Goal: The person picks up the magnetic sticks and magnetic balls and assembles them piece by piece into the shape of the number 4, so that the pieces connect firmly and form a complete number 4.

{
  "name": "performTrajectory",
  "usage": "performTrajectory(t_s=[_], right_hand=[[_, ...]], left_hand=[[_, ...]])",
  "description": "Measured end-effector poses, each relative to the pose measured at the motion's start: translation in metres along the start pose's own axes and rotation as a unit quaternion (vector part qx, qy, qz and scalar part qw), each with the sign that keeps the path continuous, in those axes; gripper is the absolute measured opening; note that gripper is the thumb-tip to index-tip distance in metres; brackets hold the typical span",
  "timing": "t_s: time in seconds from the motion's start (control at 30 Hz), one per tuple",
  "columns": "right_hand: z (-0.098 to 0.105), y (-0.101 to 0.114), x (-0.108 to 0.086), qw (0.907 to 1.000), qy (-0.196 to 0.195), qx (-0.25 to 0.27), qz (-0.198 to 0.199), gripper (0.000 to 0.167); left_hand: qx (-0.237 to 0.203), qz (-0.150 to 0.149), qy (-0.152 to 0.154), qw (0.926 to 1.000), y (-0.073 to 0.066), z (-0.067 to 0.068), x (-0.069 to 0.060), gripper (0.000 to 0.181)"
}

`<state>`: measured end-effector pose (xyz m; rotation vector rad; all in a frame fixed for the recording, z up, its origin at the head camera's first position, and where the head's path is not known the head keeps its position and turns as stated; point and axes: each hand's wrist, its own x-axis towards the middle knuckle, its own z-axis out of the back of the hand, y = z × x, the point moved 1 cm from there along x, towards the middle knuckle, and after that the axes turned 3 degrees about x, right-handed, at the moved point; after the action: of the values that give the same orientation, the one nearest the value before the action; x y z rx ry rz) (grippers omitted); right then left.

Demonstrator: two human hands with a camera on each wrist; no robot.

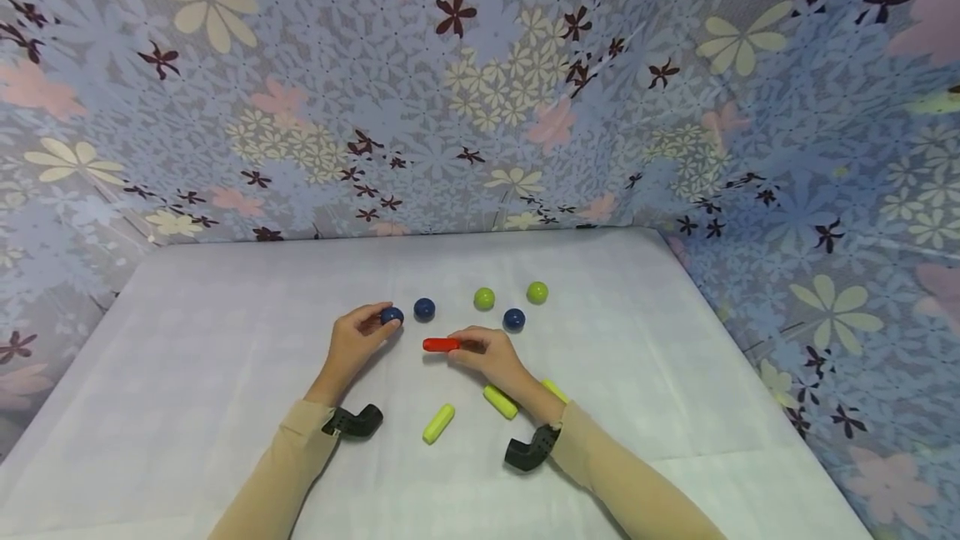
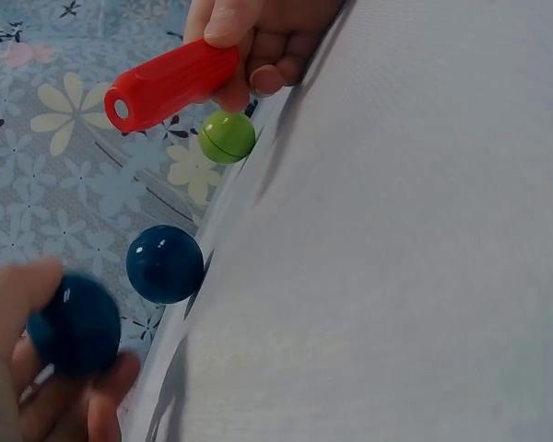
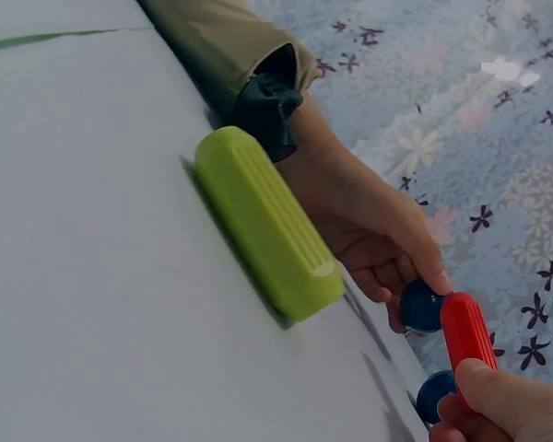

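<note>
My left hand (image 1: 355,346) pinches a glossy dark blue ball (image 1: 392,317) between thumb and fingers; the left wrist view shows this blue ball (image 2: 75,324) close up. To its right my right hand (image 1: 489,354) grips one end of a red ridged stick (image 1: 439,345), which points left toward the left hand. In the left wrist view the red stick (image 2: 170,85) shows a small pale spot on its free end. Another blue ball (image 1: 424,309) lies just right of the held one, and a third blue ball (image 1: 513,319) sits beyond the right hand.
Two green balls (image 1: 484,298) rest toward the back of the white-covered table (image 1: 225,298). Yellow-green sticks lie nearer: one stick (image 1: 438,423) between the forearms, another stick (image 1: 500,402) by the right wrist, and a third (image 1: 555,391) partly behind it. Floral cloth (image 1: 420,107) hangs behind.
</note>
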<state>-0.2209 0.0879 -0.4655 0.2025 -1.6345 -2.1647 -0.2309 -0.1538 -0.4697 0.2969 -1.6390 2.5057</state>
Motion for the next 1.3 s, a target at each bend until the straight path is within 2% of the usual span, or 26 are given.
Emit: performTrajectory(t_s=[0.1, 0.2, 0.3, 0.43, 0.63, 0.77, 0.97, 1.03, 1.3], right_hand=[[0.001, -0.002, 0.002, 0.9999, -0.011, 0.008, -0.009, 0.029], [0.002, -0.003, 0.003, 0.9995, -0.021, 0.015, -0.021, 0.028], [0.002, -0.004, 0.003, 0.9989, -0.025, 0.021, -0.032, 0.029], [0.002, -0.003, 0.003, 0.9986, -0.027, 0.030, -0.035, 0.028], [0.003, -0.004, 0.003, 0.9991, -0.029, 0.030, 0.002, 0.027], [0.003, -0.005, 0.002, 0.9988, -0.029, 0.038, 0.009, 0.026], [0.004, -0.004, 0.002, 0.9988, -0.025, 0.042, 0.001, 0.027], [0.004, -0.003, 0.001, 0.9989, -0.025, 0.040, 0.001, 0.027], [0.002, -0.008, 0.004, 0.9989, -0.026, 0.037, -0.009, 0.026]], left_hand=[[-0.017, -0.008, 0.050, 0.9986, -0.015, 0.002, -0.005, 0.037], [-0.027, -0.012, 0.085, 0.9960, -0.014, 0.002, -0.005, 0.036], [-0.029, -0.011, 0.106, 0.9938, -0.011, 0.001, -0.004, 0.036], [-0.033, -0.010, 0.118, 0.9924, -0.010, 0.001, -0.004, 0.035], [-0.044, -0.016, 0.149, 0.9877, -0.011, 0.000, -0.004, 0.036], [-0.047, -0.023, 0.167, 0.9845, -0.008, -0.002, -0.005, 0.037], [-0.061, -0.024, 0.186, 0.9803, 0.007, -0.012, -0.003, 0.036], [-0.069, -0.022, 0.190, 0.9791, 0.012, -0.016, -0.001, 0.036], [-0.073, -0.022, 0.188, 0.9793, 0.014, -0.017, -0.002, 0.036]])
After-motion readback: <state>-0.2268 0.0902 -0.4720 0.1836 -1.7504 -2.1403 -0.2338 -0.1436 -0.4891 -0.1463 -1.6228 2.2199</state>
